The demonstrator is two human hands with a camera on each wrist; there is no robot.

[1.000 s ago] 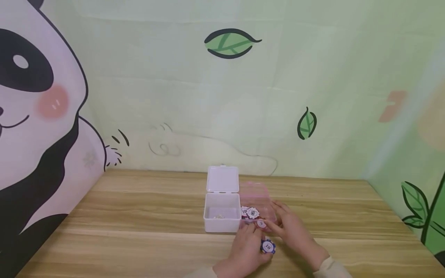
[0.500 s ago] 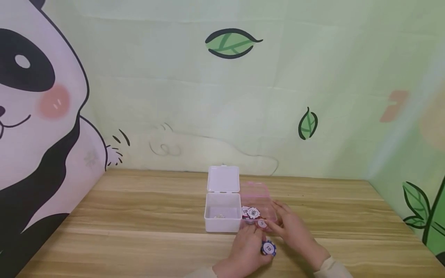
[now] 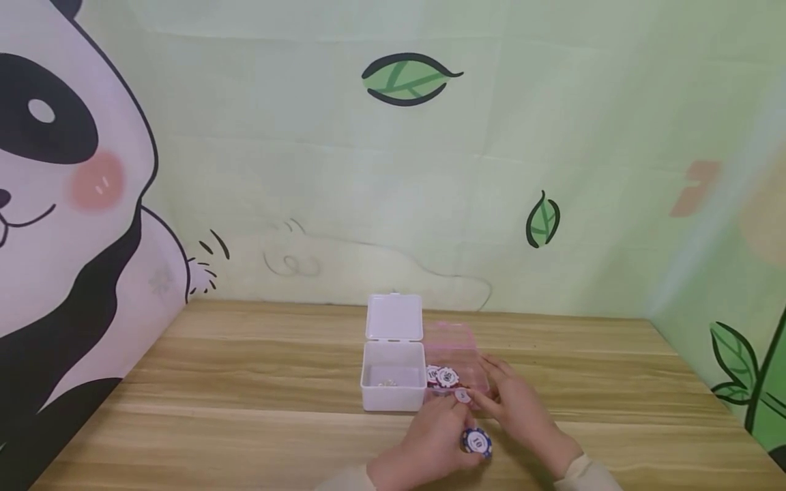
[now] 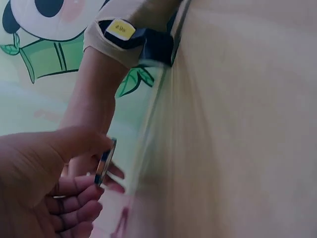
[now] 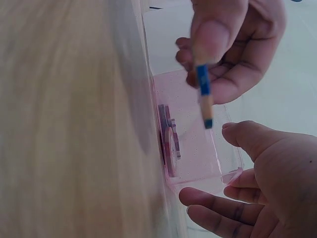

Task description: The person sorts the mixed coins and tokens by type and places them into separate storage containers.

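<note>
Between thumb and fingers, my left hand pinches a blue-and-white poker chip marked 10, in front of the clear pink box. Seen edge-on in the right wrist view, the chip stays apart from the box. At the box's right side rests my right hand, thumb along the front wall and fingers straight beside the side wall. Inside lie several poker chips with white faces and dark red edges; another chip shows through the front wall.
A white box stands directly left of the pink one, its lid raised at the back. A few small shiny pieces lie on its floor. Both boxes stand on a wood-grain table, with a printed backdrop behind.
The blue poker chip in my left hand has shifted slightly to the right and toward the front. My right hand has stayed beside the pink box.
</note>
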